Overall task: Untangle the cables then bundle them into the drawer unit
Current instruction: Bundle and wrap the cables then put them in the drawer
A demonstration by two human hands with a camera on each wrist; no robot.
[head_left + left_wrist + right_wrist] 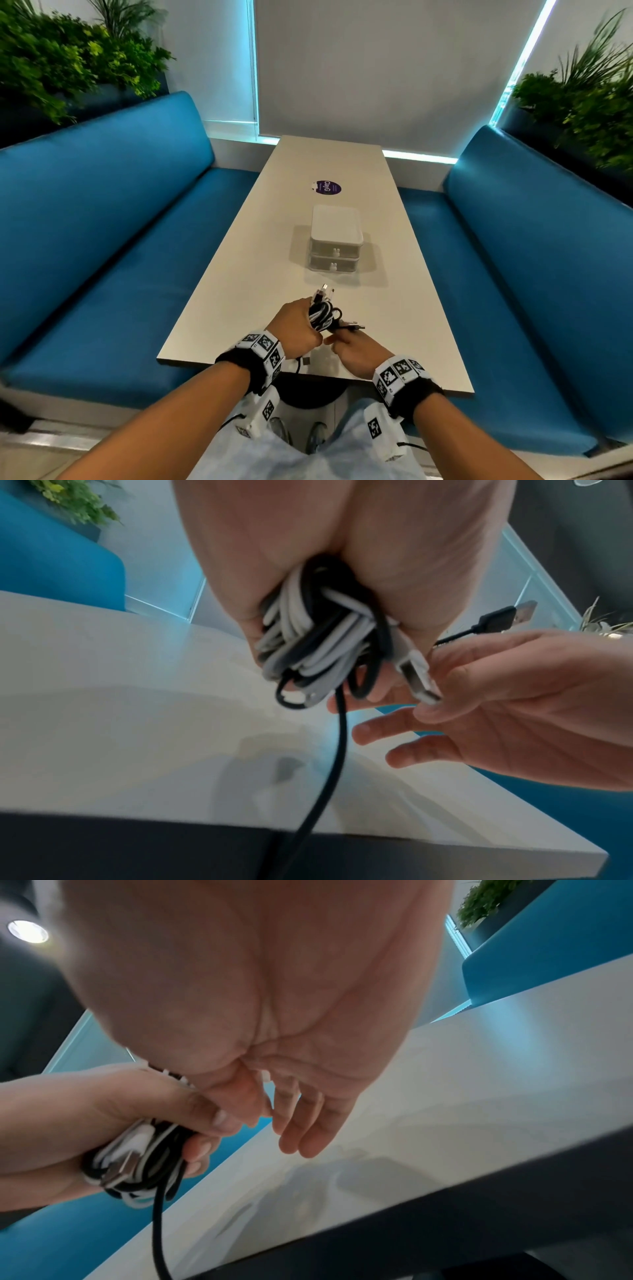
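A bundle of black and white cables is held just above the near end of the white table. My left hand grips the bundle in its fist. My right hand is close beside it on the right. Its thumb and index finger pinch a silver plug that sticks out of the bundle, while the other fingers stay fairly straight. A black plug juts out past the right hand. One black cable hangs down past the table edge. The white two-drawer unit stands mid-table, both drawers closed.
A round purple sticker lies on the table beyond the drawer unit. Blue benches run along both sides, with plants behind them. The table's near edge is just under my wrists.
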